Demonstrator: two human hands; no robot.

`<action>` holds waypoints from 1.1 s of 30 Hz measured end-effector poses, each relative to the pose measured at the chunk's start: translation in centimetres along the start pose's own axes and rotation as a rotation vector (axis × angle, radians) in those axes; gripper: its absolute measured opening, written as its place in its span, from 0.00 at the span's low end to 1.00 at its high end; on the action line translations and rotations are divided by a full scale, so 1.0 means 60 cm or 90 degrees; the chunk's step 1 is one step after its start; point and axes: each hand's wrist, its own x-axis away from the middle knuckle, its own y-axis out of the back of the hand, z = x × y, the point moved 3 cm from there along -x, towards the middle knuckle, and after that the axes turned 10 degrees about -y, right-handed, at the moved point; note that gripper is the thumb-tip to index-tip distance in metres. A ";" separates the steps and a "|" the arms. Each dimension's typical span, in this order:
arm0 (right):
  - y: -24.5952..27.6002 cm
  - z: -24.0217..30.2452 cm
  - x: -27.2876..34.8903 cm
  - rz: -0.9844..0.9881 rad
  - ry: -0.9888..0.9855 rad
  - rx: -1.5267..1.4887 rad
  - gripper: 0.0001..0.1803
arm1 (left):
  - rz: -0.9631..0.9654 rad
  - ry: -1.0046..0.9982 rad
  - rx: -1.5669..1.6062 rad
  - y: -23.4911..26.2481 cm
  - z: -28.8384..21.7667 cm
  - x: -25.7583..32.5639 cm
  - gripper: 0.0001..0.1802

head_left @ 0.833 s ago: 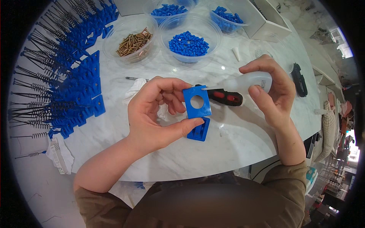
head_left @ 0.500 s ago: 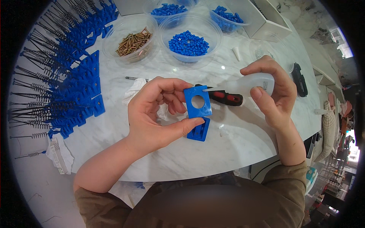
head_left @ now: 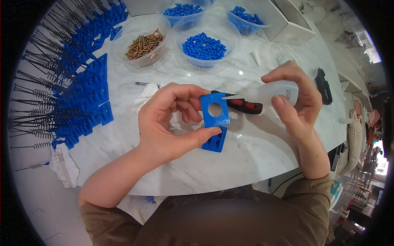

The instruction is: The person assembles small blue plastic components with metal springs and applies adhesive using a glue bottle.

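Between thumb and fingers of my left hand (head_left: 172, 117) is a blue square plastic plate (head_left: 209, 119) with a round hole. My right hand (head_left: 297, 98) grips a translucent squeeze bottle (head_left: 266, 92), tilted so its thin nozzle points left. The nozzle tip meets the plate's upper right corner in the picture; whether it touches, I cannot tell. Just below the plate shows a blue slotted part (head_left: 218, 143), partly covered by my left thumb; whether it is joined to the plate is unclear. A black and red handle (head_left: 250, 107) lies behind the nozzle, its other end hidden.
Blue parts with springs (head_left: 92, 96) stand in rows at the left. Further back are a tub of brass-coloured screws (head_left: 143, 46), a tub of blue beads (head_left: 203, 47) and other tubs of blue pieces. Crumpled tissue (head_left: 143, 98) lies behind my left hand; a black tool (head_left: 324, 86) lies far right.
The plate and the bottle have both shifted very slightly to the right. My grips on them look the same.
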 end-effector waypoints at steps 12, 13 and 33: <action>-0.001 0.001 0.001 -0.010 -0.003 -0.009 0.16 | 0.001 0.004 0.003 -0.002 0.000 0.000 0.33; -0.001 0.001 0.002 -0.009 -0.003 -0.009 0.16 | -0.003 0.001 0.003 -0.002 -0.001 0.000 0.33; 0.005 0.006 0.009 -0.048 0.049 -0.020 0.18 | 0.010 0.035 -0.002 -0.005 0.000 -0.001 0.33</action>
